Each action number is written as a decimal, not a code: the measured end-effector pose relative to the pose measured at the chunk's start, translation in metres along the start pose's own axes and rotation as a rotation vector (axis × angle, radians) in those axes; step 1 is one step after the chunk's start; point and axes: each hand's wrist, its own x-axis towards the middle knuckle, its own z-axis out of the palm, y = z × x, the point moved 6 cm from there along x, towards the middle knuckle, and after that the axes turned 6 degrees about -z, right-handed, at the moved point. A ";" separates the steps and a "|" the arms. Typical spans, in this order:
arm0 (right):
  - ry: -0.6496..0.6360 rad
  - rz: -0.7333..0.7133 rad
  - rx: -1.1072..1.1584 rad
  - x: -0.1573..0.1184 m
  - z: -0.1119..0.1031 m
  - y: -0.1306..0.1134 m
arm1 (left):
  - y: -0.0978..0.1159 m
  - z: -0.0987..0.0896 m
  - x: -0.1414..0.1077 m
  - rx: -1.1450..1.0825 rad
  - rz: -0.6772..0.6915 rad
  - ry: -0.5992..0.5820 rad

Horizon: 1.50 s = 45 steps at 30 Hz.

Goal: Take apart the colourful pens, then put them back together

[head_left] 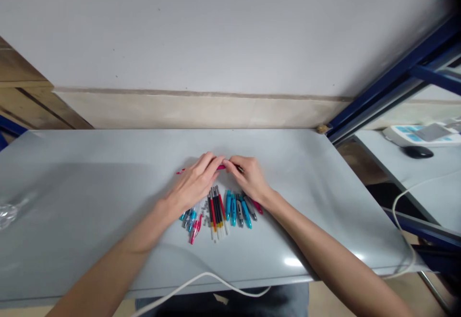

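Note:
A pink pen [221, 167] lies level between my two hands above the grey table [108, 201]. My left hand [197, 181] is closed on it, and its pink end sticks out to the left. The fingers of my right hand [248, 175] pinch the other end, where a dark tip shows. Below the hands, pen refills [216, 207] with red and black ink lie side by side. Clear, blue and pink pen parts [193, 223] are heaped left of them. To their right is a row of blue, grey and pink barrels [239, 210], partly beneath my right hand.
A white cable [205, 274] crosses the table's front edge. Clear crumpled plastic [7, 215] lies at the far left. On the right stand a blue metal frame [392, 77] and another table with a black mouse [418, 152].

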 end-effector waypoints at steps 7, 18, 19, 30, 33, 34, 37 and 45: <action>-0.062 -0.049 -0.163 -0.003 0.000 -0.014 | 0.000 0.004 -0.001 -0.025 -0.001 -0.016; -0.100 -0.045 -0.247 -0.006 0.000 -0.014 | 0.008 0.001 -0.005 -0.004 0.085 0.012; -0.089 -0.027 -0.223 -0.006 0.000 -0.013 | 0.008 0.001 -0.006 0.014 0.081 0.002; -0.072 0.005 -0.159 -0.004 0.001 -0.001 | -0.015 -0.013 -0.004 0.215 0.065 0.140; -0.066 0.019 -0.168 -0.004 0.002 0.000 | -0.021 -0.015 -0.003 0.241 0.011 0.152; -0.066 0.019 -0.166 -0.004 0.002 0.000 | -0.021 -0.015 -0.003 0.229 0.005 0.143; -0.034 0.004 -0.133 -0.004 0.000 -0.002 | -0.019 -0.015 -0.002 0.161 0.026 0.103; 0.087 -0.018 -0.030 -0.003 -0.009 -0.008 | -0.018 -0.015 -0.002 0.055 0.026 0.098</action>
